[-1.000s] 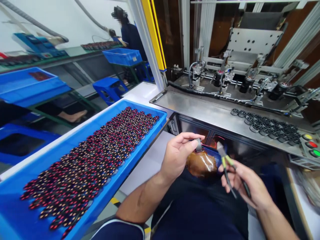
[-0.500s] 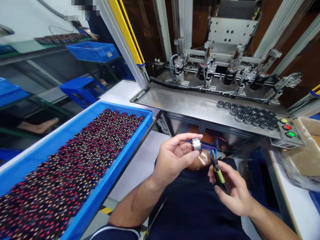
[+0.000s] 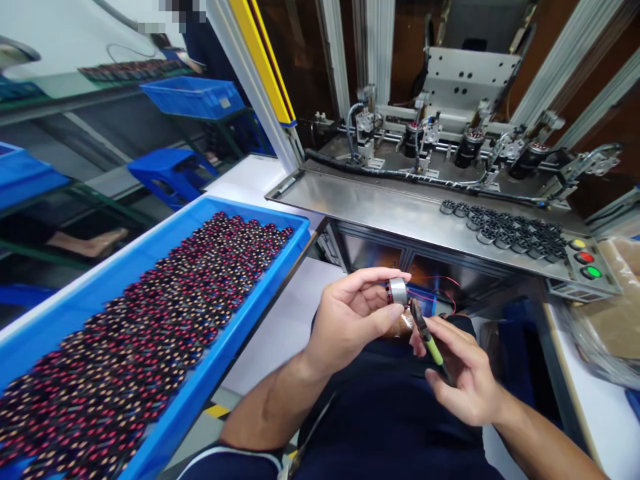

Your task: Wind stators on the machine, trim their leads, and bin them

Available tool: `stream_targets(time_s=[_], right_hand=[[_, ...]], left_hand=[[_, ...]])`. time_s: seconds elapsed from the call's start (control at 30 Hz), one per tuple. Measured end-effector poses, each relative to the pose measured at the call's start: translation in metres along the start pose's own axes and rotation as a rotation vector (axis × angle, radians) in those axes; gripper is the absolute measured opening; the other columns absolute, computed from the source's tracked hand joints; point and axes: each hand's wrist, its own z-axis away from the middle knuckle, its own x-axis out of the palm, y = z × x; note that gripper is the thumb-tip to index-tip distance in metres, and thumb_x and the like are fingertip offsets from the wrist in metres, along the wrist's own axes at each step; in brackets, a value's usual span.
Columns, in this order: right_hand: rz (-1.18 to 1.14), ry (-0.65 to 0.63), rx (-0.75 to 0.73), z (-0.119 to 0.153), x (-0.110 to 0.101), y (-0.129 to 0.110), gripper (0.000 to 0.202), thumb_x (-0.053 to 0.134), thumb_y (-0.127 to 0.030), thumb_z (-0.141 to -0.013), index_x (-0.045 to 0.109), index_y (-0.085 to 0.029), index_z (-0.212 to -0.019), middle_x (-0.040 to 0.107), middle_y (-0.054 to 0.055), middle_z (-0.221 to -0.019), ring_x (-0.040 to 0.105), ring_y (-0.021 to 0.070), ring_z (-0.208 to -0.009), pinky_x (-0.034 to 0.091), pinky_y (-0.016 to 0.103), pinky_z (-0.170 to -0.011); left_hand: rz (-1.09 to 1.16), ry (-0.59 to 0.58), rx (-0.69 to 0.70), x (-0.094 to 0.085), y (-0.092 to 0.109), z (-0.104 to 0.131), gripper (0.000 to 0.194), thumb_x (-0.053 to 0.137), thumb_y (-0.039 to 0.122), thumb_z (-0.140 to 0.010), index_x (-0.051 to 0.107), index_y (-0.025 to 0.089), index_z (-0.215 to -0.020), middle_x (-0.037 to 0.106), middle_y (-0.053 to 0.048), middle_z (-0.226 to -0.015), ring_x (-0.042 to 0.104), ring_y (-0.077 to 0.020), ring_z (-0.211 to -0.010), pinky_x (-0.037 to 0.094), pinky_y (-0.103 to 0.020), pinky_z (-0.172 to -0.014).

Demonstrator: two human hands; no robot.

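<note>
My left hand (image 3: pixel 345 320) pinches a small silver motor part (image 3: pixel 399 291), a short metal ring with dark and red bits at its edge, between thumb and fingers. Thin red wires (image 3: pixel 449 279) show just to the right of it. In my right hand (image 3: pixel 465 377) is a pair of cutting pliers (image 3: pixel 434 349) with green and black handles. Their jaws point up and left, close to the lower right side of the motor part; whether they touch it I cannot tell. Behind the pliers' tip a shiny brown wrapped thing (image 3: pixel 400 327) is partly covered.
On the left a blue tray (image 3: pixel 285 277) holds many red and copper wound cores (image 3: pixel 200 287). Black ring parts (image 3: pixel 515 233) stand on the machine's metal ledge (image 3: pixel 360 203), near coloured push buttons (image 3: pixel 584 257). A bagged carton (image 3: pixel 620 293) sits at right. Another person (image 3: pixel 213 50) is at the far left.
The pliers have moved left and up, their jaws now close beside the motor part. My left hand keeps its hold. The view has shifted slightly.
</note>
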Motion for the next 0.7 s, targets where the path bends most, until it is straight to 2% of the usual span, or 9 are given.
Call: stream_targets(time_s=[0.23,0.33,0.47,0.6,0.7], right_hand=[[-0.006,0.020,-0.026,0.0026,0.0015,0.0020,0.083,0.053,0.002,-0.077,0.046,-0.032,-0.152,0.067,0.005,-0.093,0.067,0.0175,-0.078,0.060,0.028,-0.069],[0.001,0.028,0.009,0.0058,0.0019,0.0034,0.080,0.053,0.002,-0.079,0.046,-0.031,-0.152,0.068,0.007,-0.100,0.069,0.0184,-0.083,0.061,0.029,-0.073],[0.054,0.007,0.007,0.0090,0.0028,0.0039,0.076,0.057,-0.002,-0.078,0.047,-0.025,-0.150,0.066,0.010,-0.109,0.069,0.0214,-0.092,0.061,0.036,-0.085],[0.087,0.004,-0.023,0.0071,0.0038,0.0029,0.077,0.057,-0.004,-0.077,0.045,-0.023,-0.151,0.063,0.013,-0.117,0.067,0.0239,-0.101,0.060,0.039,-0.091],[0.118,0.014,-0.043,0.0038,0.0044,0.0028,0.078,0.057,-0.005,-0.078,0.044,-0.023,-0.152,0.064,0.012,-0.114,0.067,0.0244,-0.102,0.059,0.040,-0.092]], left_hand=[[0.003,-0.004,-0.023,-0.0013,-0.0008,0.0002,0.032,0.083,0.013,-0.078,0.079,0.025,-0.107,0.081,-0.004,-0.109,0.077,-0.0132,-0.090,0.063,-0.018,-0.078],[-0.005,-0.001,0.006,-0.0020,-0.0015,-0.0003,0.032,0.084,0.017,-0.078,0.078,0.025,-0.108,0.080,-0.005,-0.111,0.077,-0.0134,-0.089,0.063,-0.018,-0.076],[-0.066,0.024,0.091,-0.0026,-0.0035,-0.0002,0.025,0.082,0.019,-0.081,0.078,0.023,-0.105,0.080,-0.007,-0.112,0.076,-0.0146,-0.089,0.061,-0.018,-0.072],[-0.161,0.075,0.182,-0.0023,-0.0047,0.0021,0.018,0.078,0.017,-0.084,0.078,0.024,-0.101,0.080,-0.006,-0.110,0.075,-0.0162,-0.099,0.060,-0.024,-0.086],[-0.195,0.079,0.225,-0.0014,-0.0040,0.0041,0.017,0.075,0.017,-0.087,0.078,0.025,-0.101,0.080,-0.004,-0.111,0.074,-0.0173,-0.104,0.059,-0.027,-0.092]])
